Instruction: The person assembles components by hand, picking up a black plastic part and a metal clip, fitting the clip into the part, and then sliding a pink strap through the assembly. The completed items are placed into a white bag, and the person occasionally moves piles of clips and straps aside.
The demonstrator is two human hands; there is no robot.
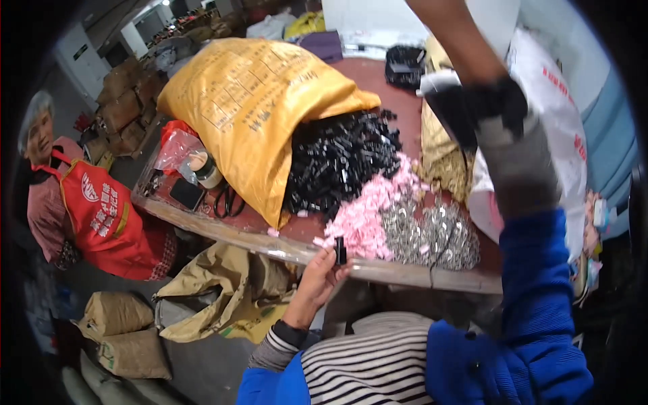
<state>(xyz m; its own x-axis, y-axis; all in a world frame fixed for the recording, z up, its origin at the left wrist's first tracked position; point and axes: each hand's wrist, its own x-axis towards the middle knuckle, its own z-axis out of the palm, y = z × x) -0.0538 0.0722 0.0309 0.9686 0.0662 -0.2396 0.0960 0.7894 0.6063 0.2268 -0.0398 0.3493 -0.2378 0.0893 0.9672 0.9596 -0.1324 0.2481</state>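
My left hand [318,275] is at the table's near edge, its thumb and fingers closed on a small black plastic piece [340,250]. Just beyond it spreads a heap of small pink pieces [361,219]. To the right of the pink ones lies a pile of silver metal hardware [432,233], too fine to name. Behind them, many black plastic pieces [344,152] spill from the mouth of a large yellow woven sack [250,101]. My right arm [533,263], in a blue sleeve, reaches up past the top of the picture, so that hand is out of sight.
On the reddish table [405,101] stand a jar [208,172], a phone [187,194] and black-handled scissors [228,201] at left. White [553,135] and tan [439,148] sacks are at right. A person in a red apron [101,209] stands left; filled sacks [128,337] lie on the floor.
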